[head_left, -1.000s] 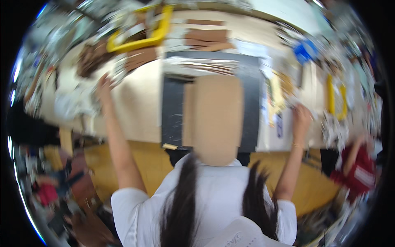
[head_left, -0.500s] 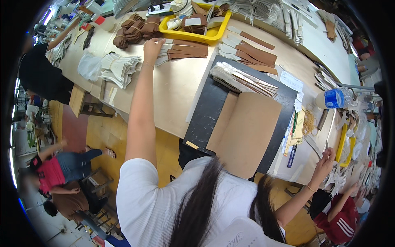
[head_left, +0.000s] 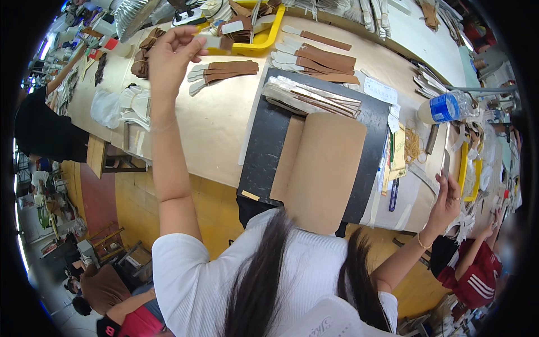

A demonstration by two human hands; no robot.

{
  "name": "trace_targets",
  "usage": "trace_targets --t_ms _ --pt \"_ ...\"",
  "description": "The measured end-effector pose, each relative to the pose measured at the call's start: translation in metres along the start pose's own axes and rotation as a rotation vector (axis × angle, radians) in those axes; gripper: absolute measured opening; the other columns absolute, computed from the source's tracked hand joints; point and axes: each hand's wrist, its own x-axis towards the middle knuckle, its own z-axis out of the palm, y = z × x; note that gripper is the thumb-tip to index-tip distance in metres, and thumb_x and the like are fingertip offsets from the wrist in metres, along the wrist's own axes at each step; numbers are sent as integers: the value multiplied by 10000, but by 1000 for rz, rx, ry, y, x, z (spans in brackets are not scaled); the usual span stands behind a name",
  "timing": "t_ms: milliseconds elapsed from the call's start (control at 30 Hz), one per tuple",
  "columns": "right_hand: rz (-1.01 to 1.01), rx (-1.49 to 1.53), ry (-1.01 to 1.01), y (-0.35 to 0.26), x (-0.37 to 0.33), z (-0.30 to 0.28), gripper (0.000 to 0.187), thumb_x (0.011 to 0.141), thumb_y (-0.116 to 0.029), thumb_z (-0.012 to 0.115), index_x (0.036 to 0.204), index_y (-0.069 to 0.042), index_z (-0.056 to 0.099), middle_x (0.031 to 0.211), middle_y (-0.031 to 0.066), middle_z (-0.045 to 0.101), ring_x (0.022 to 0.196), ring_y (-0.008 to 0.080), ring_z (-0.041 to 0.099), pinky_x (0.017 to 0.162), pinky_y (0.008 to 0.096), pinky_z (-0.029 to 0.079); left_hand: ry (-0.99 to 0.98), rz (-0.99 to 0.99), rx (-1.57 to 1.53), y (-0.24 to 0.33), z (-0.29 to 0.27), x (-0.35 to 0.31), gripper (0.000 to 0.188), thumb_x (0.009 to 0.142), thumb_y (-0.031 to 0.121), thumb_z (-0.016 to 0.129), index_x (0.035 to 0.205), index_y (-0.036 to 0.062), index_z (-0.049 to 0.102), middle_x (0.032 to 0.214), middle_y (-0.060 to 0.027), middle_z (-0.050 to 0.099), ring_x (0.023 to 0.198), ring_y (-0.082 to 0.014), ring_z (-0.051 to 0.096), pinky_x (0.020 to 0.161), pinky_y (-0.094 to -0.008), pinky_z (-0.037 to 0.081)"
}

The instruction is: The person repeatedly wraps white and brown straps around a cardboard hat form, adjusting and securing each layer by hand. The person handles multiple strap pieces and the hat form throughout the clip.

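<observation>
My left hand is raised over the far left of the table, its fingers pinched on a brown strip with a pale end, partly blurred. Just below it, several similar brown strips with whitish tips lie fanned on the table. At the right, my right hand has its fingers curled around a slim grey blade-like tool; its exact kind is unclear. Between my arms, a black board carries a folded brown sheet and a stack of pale strips.
Beyond the strips stands a yellow tray of brown pieces. More brown strips lie right of it. A blue-labelled bottle, rubber bands and a cutter are at the right. Other people work nearby.
My left hand has lifted off the fanned strips and moved left with one strip in its fingers. My view has shifted, and the right hand now shows the grey tool more plainly.
</observation>
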Motion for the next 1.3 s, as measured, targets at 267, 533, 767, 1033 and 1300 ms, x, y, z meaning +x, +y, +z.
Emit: trace_targets --t_ms 267,533,767,1033,1300 --pt "5 315 73 -53 8 14 185 881 -63 592 1025 53 602 894 131 649 746 140 613 720 237 484 -429 32 -699 109 46 -97 203 790 -51 582 989 -83 564 809 -181 637 659 -256 672 563 -298 570" --pt "120 497 -165 -84 0 -6 121 848 -80 630 877 35 609 738 92 620 602 88 531 540 199 425 -752 -732 -544 48 81 -155 173 846 -1 592 1006 -65 581 812 -147 653 733 -185 672 649 -238 544" --pt "450 537 -905 -127 -15 59 132 810 -117 673 799 12 646 654 36 622 500 43 509 451 170 390 -691 -796 -657 47 79 -166 288 917 171 549 1044 -83 596 836 -165 656 755 -197 669 686 -251 544" --pt "389 324 -1102 -145 -13 95 159 811 -136 672 793 19 645 608 30 615 504 35 528 442 173 400 -698 -773 -675 49 77 -168 390 951 253 484 1070 -103 588 890 -187 646 804 -225 672 695 -252 551" --pt "425 327 -1080 -143 -15 98 171 815 -151 665 795 18 653 584 17 613 490 32 525 453 177 399 -692 -752 -654 49 78 -167 262 904 130 561 1068 -69 609 921 -159 652 803 -198 674 670 -216 539"
